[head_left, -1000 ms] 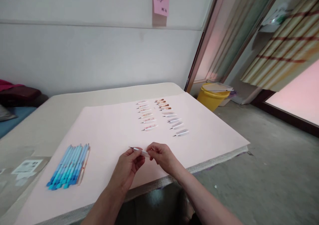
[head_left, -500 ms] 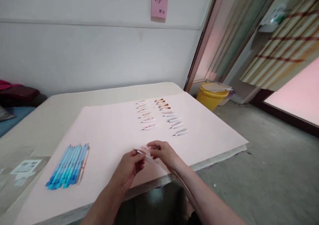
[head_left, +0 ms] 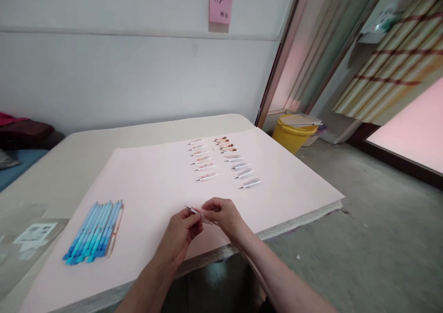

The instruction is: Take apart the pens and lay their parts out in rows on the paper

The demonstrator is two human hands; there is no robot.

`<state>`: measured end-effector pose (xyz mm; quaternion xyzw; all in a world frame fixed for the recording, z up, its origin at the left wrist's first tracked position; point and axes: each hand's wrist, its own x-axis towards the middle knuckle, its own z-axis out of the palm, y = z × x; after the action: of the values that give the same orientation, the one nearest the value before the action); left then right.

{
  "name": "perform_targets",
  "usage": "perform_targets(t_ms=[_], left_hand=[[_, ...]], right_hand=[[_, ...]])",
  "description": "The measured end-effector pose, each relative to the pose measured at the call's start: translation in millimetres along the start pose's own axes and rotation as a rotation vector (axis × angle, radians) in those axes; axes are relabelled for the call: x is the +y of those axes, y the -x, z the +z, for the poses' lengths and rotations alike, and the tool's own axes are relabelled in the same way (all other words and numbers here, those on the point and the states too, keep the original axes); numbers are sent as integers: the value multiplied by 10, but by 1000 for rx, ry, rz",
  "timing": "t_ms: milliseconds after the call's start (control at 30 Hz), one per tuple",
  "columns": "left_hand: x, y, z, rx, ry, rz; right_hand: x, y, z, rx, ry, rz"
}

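– What's behind the table [head_left: 79, 151]?
– A pale wall [head_left: 104, 73] with 1 pink note [head_left: 220, 4].
– And to the right?
– Concrete floor [head_left: 363, 239], a yellow bucket [head_left: 294, 138], a door frame [head_left: 280, 59], a striped curtain [head_left: 398, 63]. There's pinkish daylight, perhaps from a window [head_left: 411, 140].

A bunch of blue pens [head_left: 92, 232] lies near left on the pink sheet [head_left: 145, 188]; two rows of small pieces [head_left: 223, 161] sit farther off, with a yellow bucket [head_left: 294, 136] far right.

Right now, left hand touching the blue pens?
Apart. Head view: bare pink paper between the left hand and the blue pens. It and the right hand pinch a pen part.
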<state>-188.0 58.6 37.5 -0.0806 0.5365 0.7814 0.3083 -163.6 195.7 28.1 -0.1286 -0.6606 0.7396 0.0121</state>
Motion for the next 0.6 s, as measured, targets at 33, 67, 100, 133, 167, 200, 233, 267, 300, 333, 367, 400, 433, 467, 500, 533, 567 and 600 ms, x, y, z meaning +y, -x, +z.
perform_targets(t_ms=[33, 67, 100, 133, 167, 200, 233, 267, 300, 333, 367, 400, 433, 467, 500, 533, 567, 600], left_hand=[[-2, 1, -3, 4, 2, -4], [-2, 1, -5, 7, 7, -7], [0, 1, -7, 9, 13, -6], [4, 1, -9, 11, 21, -1], [11, 0, -11, 15, 29, 9], [20, 0, -12, 16, 37, 23], [30, 1, -12, 17, 42, 37], [41, 3, -12, 21, 41, 50], [51, 7, -10, 24, 33, 62], [59, 12, -8, 28, 20, 74], [64, 18, -4, 30, 2, 86], [68, 24, 0, 33, -14, 95], [69, 30, 4, 37, -26, 104], [70, 35, 9, 40, -29, 110], [70, 38, 13, 44, -25, 116], [69, 39, 17, 52, -16, 122], [69, 40, 21, 58, -6, 127], [69, 39, 23, 63, 2, 134]], right_hand=[[-5, 3, 2, -2, 2, 4], [-13, 8, 2, -10, 0, 12], [-23, 14, 0, -21, -9, 29], [-35, 20, -5, -34, -20, 57], [-49, 28, -12, -51, -31, 91], [-63, 36, -21, -73, -38, 125], [-76, 43, -31, -99, -38, 149], [-86, 49, -40, -119, -33, 159], [-93, 52, -49, -133, -24, 153], [-95, 54, -56, -138, -16, 133], [-93, 52, -60, -138, -9, 108], [-87, 50, -63, -136, -5, 87], [-79, 47, -64, -138, -2, 70], [-71, 44, -65, -146, 0, 57], [-65, 42, -66, -155, 1, 47], [-61, 42, -67, -163, 4, 42], [-60, 45, -68, -170, 7, 38], [-62, 49, -69, -175, 7, 36]])
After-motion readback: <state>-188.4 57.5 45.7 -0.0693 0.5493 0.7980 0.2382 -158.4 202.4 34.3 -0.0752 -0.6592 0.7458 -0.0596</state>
